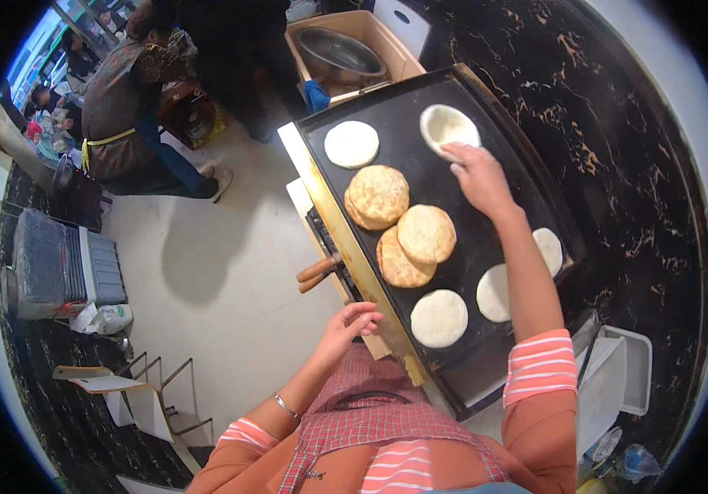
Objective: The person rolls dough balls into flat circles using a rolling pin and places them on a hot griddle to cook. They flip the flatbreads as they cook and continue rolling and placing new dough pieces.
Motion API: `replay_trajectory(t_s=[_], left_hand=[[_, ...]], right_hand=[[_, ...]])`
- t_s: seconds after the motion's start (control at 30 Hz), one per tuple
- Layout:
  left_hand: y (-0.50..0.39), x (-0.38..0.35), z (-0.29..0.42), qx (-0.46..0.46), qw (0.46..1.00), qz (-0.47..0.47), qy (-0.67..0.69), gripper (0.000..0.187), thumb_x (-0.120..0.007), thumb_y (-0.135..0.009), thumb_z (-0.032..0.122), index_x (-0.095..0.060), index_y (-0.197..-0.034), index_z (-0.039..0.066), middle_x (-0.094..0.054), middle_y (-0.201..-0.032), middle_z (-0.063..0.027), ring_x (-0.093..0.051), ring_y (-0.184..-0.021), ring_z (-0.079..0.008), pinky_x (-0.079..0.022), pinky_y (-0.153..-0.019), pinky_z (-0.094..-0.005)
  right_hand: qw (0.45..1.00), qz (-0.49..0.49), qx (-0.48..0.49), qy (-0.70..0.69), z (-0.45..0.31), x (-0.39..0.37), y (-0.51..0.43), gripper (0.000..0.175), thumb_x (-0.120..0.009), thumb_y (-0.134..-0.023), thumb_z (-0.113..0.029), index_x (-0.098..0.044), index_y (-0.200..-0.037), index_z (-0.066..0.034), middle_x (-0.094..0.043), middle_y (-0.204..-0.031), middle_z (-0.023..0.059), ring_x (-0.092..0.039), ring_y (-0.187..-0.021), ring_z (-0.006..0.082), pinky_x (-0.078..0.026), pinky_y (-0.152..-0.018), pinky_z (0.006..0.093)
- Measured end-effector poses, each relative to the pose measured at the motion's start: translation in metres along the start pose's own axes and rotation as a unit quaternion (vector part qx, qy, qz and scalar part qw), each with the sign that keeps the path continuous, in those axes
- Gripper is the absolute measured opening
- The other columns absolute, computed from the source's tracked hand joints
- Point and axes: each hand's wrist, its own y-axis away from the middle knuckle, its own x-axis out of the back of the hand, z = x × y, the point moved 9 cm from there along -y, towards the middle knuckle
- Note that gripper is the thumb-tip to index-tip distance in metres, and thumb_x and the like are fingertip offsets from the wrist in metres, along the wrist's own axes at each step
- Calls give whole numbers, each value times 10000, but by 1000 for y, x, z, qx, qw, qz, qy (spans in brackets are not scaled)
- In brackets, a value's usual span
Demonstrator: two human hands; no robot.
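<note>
My right hand (482, 179) reaches over a black flat griddle (483, 241) and pinches the near edge of a pale dough round (450, 126). That round looks bowl-shaped, with its rim curled up. My left hand (351, 327) holds nothing; its fingers are loosely bent beside the griddle's yellowed front edge. Browned flatbreads (426, 233) lie overlapping in the middle, with another browned pair (379, 194) stacked farther off. Pale rounds lie flat at the far left (351, 144), near me (439, 318) and to the right (548, 250). My right forearm partly covers one pale round (493, 293).
Wooden handles (318, 273) stick out from below the griddle's left side. Beyond it stands a tan box (354, 62) holding a dark metal basin (341, 50). A person (125, 111) bends over at upper left. White plastic trays (613, 370) lean at right; a chair (125, 389) is at lower left.
</note>
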Motion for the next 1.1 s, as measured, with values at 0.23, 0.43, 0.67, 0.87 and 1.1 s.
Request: replay_trajectory(t_s=[0.23,0.43,0.67,0.87,1.1], left_hand=[[-24,20,26,4,1000,2,-14,359,-606,-1007,194,-574,-1305,-4,-692,-1163,-96,-629,-993,-146,-505,-945,-330],[-88,1,113,-106,989,-40,-99,337,-627,-984,126,-586,-1293,0,-692,-1186,-106,-638,-1141,-183,-504,-987,-329],[-249,-68,240,-318,831,-62,-452,323,-595,-989,170,-636,-1282,39,-681,-1225,-158,-666,-1130,-264,-531,-957,-398],[-398,-86,236,-317,592,38,-740,511,-546,-987,398,-512,-1420,129,-466,-1504,-198,-507,-1319,-393,-437,-1079,-484],[-433,-62,213,-211,530,-24,-821,451,-578,-980,355,-589,-1328,69,-646,-1282,-195,-630,-1164,-383,-495,-975,-458]], right_hand=[[991,-101,-81,-37,40,-48,56,312,-653,-903,-96,-674,-1209,-37,-637,-1308,193,-570,-1267,355,-427,-1104,437],[959,-42,-270,-82,85,41,179,289,-635,-889,-19,-681,-1174,-7,-676,-1204,178,-667,-1065,314,-514,-948,371],[888,71,-455,-9,94,128,380,289,-608,-888,9,-674,-1169,16,-683,-1115,162,-666,-984,249,-528,-877,335],[850,97,-515,45,49,161,532,267,-613,-918,-71,-679,-1165,7,-686,-1143,163,-663,-1017,277,-516,-897,365],[781,162,-592,116,-2,176,694,293,-629,-943,-117,-676,-1184,44,-717,-1123,183,-691,-1037,280,-528,-918,377]])
